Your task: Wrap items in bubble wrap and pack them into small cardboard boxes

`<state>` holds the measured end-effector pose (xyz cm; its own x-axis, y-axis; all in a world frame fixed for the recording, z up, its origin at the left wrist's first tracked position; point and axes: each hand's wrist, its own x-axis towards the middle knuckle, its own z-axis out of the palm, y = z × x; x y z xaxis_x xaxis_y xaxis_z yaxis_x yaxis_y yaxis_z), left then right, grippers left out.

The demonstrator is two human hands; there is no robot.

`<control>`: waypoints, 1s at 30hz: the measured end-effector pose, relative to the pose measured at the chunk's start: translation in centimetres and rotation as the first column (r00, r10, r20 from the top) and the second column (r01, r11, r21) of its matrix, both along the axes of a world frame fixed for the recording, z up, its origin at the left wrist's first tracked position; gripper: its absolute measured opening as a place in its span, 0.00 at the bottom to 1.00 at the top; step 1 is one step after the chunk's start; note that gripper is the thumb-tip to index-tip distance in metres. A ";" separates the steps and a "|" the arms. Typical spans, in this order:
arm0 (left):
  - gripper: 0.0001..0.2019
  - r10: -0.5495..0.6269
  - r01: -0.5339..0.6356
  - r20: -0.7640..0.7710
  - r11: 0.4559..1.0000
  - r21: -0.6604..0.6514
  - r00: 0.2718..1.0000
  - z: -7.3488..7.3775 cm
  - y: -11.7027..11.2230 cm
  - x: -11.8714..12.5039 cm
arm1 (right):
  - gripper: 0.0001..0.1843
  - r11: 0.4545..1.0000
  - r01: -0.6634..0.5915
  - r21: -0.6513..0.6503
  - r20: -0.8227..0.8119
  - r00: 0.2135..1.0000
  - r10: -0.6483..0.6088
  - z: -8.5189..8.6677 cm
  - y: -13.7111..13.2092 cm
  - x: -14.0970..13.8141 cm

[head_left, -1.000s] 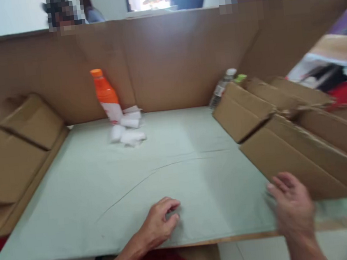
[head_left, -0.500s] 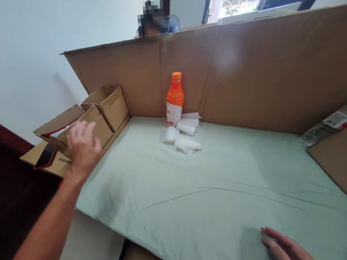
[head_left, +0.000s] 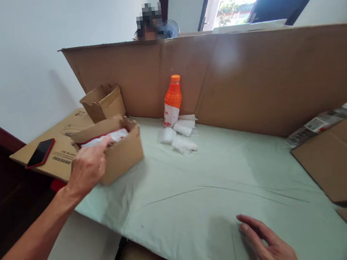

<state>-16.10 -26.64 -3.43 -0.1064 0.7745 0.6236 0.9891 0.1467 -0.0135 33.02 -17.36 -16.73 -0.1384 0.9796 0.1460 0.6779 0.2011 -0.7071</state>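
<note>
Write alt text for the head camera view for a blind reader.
The person's left hand grips the rim of a small cardboard box with white packets inside, set at the left edge of a pale green sheet. The right hand lies open on the sheet; an orange bottle stands at the back before a cardboard screen.

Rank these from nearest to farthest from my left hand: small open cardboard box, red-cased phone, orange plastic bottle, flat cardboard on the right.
1. Small open brown cardboard box, gripped by the left hand.
2. Red-cased black phone, just left of it.
3. Orange plastic bottle, at the back.
4. Flat brown cardboard sheet, far right.
</note>
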 end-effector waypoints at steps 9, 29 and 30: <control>0.35 -0.565 0.570 0.172 0.822 0.024 0.807 -1.2 -5.3 10.5 | 0.31 0.909 -0.371 0.189 -0.030 0.923 0.383 1.1 -2.4 -4.7; 0.37 0.108 -0.205 0.991 0.975 -0.089 0.083 -14.8 -2.8 3.4 | 0.50 0.690 -0.723 0.037 -0.237 0.664 0.709 0.3 3.8 -15.2; 0.36 0.118 -0.228 0.991 0.968 -0.101 0.065 -15.1 -3.1 2.6 | 0.47 0.644 -0.763 0.050 -0.201 0.624 0.755 0.5 5.1 -15.4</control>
